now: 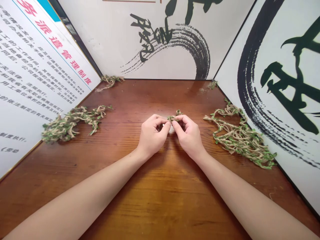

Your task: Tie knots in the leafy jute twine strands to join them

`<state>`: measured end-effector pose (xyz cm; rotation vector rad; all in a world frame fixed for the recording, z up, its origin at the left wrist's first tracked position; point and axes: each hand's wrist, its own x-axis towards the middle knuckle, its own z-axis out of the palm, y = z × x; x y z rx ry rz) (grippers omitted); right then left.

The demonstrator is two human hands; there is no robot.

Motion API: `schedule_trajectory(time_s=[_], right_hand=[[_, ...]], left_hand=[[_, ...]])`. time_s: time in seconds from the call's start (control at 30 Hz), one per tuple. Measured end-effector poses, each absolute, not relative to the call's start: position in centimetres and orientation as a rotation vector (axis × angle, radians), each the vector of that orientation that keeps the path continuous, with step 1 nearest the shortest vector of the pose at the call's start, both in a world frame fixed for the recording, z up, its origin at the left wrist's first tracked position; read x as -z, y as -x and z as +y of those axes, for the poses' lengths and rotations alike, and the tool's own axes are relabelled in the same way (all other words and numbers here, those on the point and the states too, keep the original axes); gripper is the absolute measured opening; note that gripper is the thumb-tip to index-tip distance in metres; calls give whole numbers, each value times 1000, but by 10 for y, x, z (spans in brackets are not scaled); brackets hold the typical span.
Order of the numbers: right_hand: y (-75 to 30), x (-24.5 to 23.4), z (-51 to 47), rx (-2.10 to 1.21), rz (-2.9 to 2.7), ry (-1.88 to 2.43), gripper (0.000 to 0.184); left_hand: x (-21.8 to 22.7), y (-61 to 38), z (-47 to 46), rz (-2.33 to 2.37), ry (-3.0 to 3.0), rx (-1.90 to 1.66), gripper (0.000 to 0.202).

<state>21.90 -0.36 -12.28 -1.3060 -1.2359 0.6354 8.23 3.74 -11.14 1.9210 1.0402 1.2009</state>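
Above the middle of the wooden table point(150, 206), both hands meet at a short piece of leafy twine point(172, 118), tan cord with small green leaves. My left hand point(154, 133) pinches it between thumb and fingers from the left. From the right, my right hand point(187, 134) pinches the same piece, its thumb tip close to the left thumb. A bit of the twine sticks up behind the right fingers. The fingers cover most of the piece, so its full shape is hidden.
A heap of leafy twine point(62, 128) lies at the left, and a larger tangled heap point(242, 140) at the right. A smaller bunch point(111, 80) sits at the back left, some scraps point(213, 84) at the back right. Printed panels point(165, 63) wall the table on three sides.
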Motion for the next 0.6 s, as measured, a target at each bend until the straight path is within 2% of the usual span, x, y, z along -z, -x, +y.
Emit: schedule_trajectory(time_s=[0.2, 0.6], right_hand=[[-219, 123, -5, -521, -1358, 1292, 7], [-218, 121, -7, -415, -1460, 1285, 9]], left_hand=[[111, -83, 36, 1025, -1939, -1192, 14], [114, -84, 39, 1097, -2009, -1181, 15]])
